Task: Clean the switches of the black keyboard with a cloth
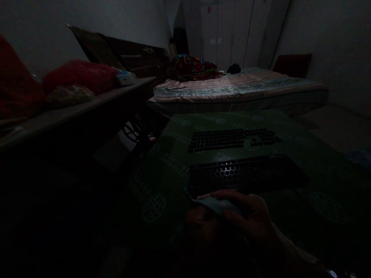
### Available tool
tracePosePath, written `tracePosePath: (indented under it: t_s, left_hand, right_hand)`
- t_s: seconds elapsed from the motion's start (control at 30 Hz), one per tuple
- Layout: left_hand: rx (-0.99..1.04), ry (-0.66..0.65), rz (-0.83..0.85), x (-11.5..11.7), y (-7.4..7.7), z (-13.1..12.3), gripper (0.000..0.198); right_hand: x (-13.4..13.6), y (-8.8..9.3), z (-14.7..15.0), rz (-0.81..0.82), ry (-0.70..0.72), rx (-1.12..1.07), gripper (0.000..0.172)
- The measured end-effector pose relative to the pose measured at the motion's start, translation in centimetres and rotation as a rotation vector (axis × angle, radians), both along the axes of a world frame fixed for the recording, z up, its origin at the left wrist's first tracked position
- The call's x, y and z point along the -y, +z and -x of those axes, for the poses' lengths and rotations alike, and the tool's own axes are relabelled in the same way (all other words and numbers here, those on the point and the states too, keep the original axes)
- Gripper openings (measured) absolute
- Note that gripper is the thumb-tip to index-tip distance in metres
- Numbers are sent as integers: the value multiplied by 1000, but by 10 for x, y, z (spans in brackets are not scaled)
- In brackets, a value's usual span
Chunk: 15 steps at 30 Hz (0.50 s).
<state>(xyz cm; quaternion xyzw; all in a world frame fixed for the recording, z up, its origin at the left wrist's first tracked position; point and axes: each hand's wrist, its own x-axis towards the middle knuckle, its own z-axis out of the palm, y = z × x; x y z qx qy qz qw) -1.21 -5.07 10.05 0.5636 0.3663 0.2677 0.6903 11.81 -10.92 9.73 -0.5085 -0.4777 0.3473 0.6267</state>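
My right hand is closed around a light bluish cloth at the lower middle of the dim view. Close against it on the left, my left hand has its fingers curled at the cloth's lower edge; much of it is lost in shadow. Just beyond both hands lies a black keyboard base with rows of bare round openings and no keycaps on that part. Farther back, dark keycaps are laid out in rows on the green patterned table surface.
A bed with a striped sheet and a bundled red blanket stands behind the table. On the left, a wooden sewing-machine table holds a red bag and a small box.
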Motion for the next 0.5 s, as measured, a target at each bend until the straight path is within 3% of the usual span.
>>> tracePosePath:
  t_s: [0.17, 0.33, 0.5]
  left_hand:
    - [3, 4, -40, 3, 2, -1, 32]
    - [-5, 5, -67, 3, -5, 4, 27]
    - [-19, 18, -79, -1, -15, 7, 25]
  right_hand:
    - [1, -6, 4, -61, -90, 23, 23]
    - [5, -19, 5, -193, -351, 199, 20]
    - [9, -14, 4, -294, -343, 469, 21]
